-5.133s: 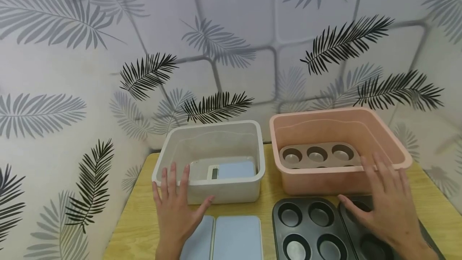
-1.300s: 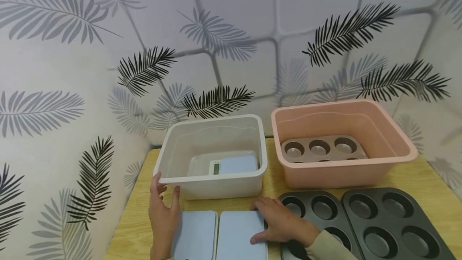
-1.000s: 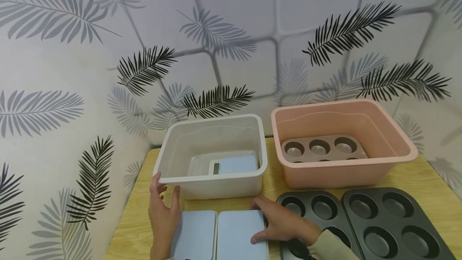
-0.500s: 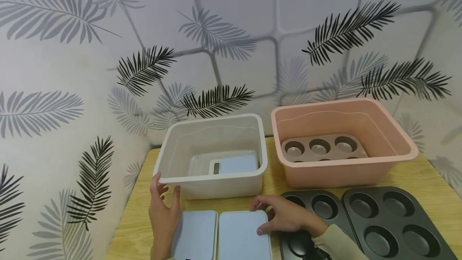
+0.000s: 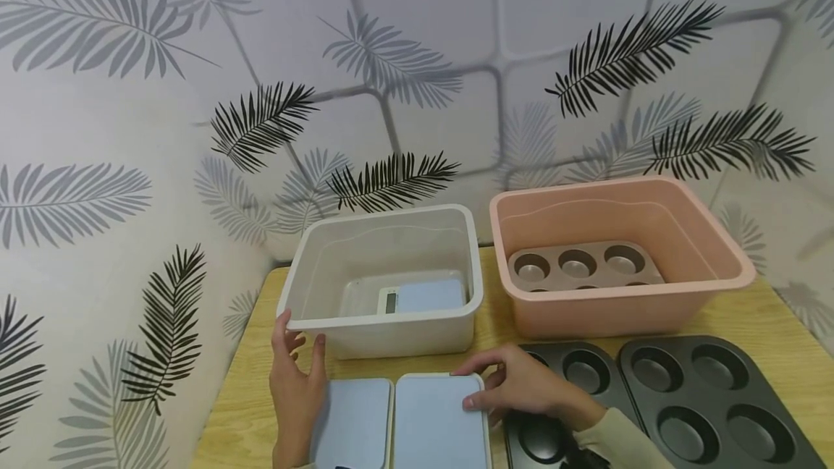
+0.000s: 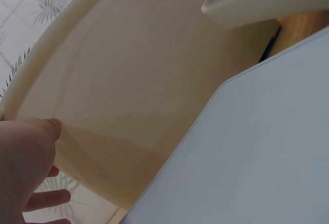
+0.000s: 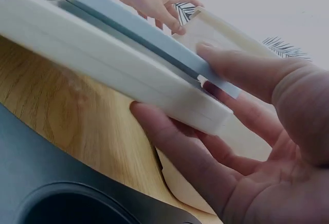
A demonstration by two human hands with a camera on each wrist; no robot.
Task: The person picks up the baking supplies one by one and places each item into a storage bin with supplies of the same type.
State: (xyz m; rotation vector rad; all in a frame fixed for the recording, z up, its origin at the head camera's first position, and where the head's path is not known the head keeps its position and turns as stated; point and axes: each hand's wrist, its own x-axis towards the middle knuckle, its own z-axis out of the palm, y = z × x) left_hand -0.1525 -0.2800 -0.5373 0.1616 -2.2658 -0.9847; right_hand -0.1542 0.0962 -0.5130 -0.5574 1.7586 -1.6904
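i see the white bin (image 5: pixel 384 335) and pink bin (image 5: pixel 619 310) on the table (image 5: pixel 769 324). my right hand (image 5: pixel 521 386) pinches the right blue scale (image 5: pixel 438 422), lifted off the wood before the white bin; my left hand (image 5: pixel 295 389), fingers straight, rests beside the left scale (image 5: pixel 352 422).

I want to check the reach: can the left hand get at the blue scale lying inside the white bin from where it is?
Probably yes. The left hand rests at the white bin front left corner; the bin is open-topped, and nothing covers the scale inside.
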